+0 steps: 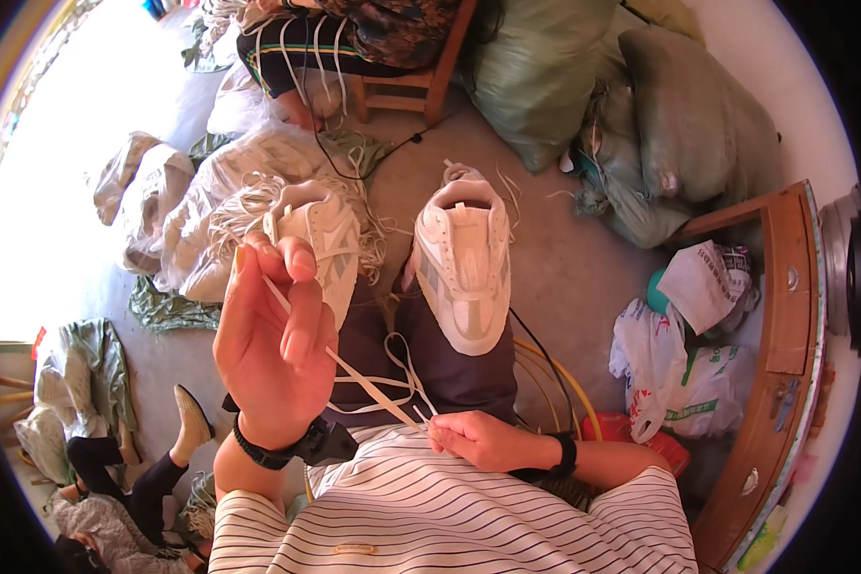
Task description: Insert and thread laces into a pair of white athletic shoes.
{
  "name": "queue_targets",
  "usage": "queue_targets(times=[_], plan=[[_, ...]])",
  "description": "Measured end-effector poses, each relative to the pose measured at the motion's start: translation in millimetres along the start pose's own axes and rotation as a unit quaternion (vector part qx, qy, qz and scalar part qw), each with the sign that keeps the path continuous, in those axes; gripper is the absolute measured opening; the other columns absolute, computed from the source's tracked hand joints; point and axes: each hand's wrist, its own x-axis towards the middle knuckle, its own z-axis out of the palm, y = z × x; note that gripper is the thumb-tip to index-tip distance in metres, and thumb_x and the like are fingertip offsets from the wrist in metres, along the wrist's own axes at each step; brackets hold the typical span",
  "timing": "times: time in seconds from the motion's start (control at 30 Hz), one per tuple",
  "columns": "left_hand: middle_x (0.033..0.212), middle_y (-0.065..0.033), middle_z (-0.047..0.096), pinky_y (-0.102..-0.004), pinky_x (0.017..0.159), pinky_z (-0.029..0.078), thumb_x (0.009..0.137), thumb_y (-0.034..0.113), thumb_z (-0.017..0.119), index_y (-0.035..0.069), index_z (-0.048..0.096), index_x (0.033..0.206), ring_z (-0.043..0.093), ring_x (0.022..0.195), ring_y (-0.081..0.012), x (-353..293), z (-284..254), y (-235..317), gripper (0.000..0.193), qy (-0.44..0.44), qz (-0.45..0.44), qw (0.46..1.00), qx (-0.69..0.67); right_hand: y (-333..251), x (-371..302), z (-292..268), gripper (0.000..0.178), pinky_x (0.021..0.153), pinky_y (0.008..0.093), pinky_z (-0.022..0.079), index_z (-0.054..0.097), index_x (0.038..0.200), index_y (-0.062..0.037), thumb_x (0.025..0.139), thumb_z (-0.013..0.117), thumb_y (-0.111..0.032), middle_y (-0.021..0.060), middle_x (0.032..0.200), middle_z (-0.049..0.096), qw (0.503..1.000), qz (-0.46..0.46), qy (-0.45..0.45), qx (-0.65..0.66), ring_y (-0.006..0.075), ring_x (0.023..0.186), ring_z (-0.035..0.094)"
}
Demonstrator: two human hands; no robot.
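A flat white shoelace point(378, 394) stretches between my two hands in front of my lap. My left hand point(282, 335) is raised, fingers curled with the lace running between them. Low at my shirt front, my right hand point(478, 440) pinches the lace near its tips. A loop of the lace hangs over my dark trousers. Beyond my left hand, partly covered by it, is a white sneaker point(335, 244) with laces across its front. To its right, a second white sneaker point(464, 273) rests over my knee with its tongue exposed and no lace seen in it.
Bundled white laces point(249, 206) and plastic-wrapped heaps point(201, 201) lie on the left. Big green sacks point(545, 77) stand at the far right. A wooden drawer cabinet point(784, 277) and plastic bags point(684, 383) are at right. Other people sit far ahead and lower left.
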Motion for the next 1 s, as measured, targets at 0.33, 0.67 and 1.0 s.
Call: queue_targets(times=[0.33, 0.67, 1.0], plan=[[0.074, -0.0014, 0.055, -0.0195, 0.046, 0.027, 0.103, 0.024, 0.042, 0.008, 0.053, 0.092, 0.031, 0.047, -0.0042, -23, -2, -66, 0.023, 0.054, -0.022, 0.949, 0.309, 23, -37, -17, 0.023, 0.063, 0.0437, 0.048, 0.062, 0.087, -0.0006, 0.096, 0.051, -0.019, 0.0158, 0.078, 0.064, 0.94, -0.153, 0.209, -0.222, 0.0374, 0.073, 0.063], [0.123, -0.0145, 0.062, -0.0343, 0.061, 0.052, 0.089, 0.007, 0.06, 0.001, 0.058, 0.086, 0.065, 0.07, -0.0288, -51, -51, -148, 0.008, -0.163, 0.048, 0.656, 0.735, 17, -54, -54, 0.014, 0.066, 0.0419, 0.049, 0.062, 0.086, -0.0002, 0.092, 0.055, -0.011, 0.0179, 0.08, 0.065, 0.917, -0.106, 0.31, -0.226, 0.0369, 0.075, 0.063], [0.129, -0.0124, 0.058, -0.0364, 0.063, 0.054, 0.083, 0.006, 0.065, 0.001, 0.059, 0.084, 0.065, 0.082, -0.0276, -25, -69, -170, 0.008, -0.212, 0.099, 0.558, 0.796, 27, -27, -91, 0.019, 0.074, 0.0332, 0.047, 0.059, 0.089, 0.0029, 0.099, 0.049, -0.01, 0.0151, 0.101, 0.059, 0.89, -0.163, 0.385, -0.185, 0.0283, 0.079, 0.06]])
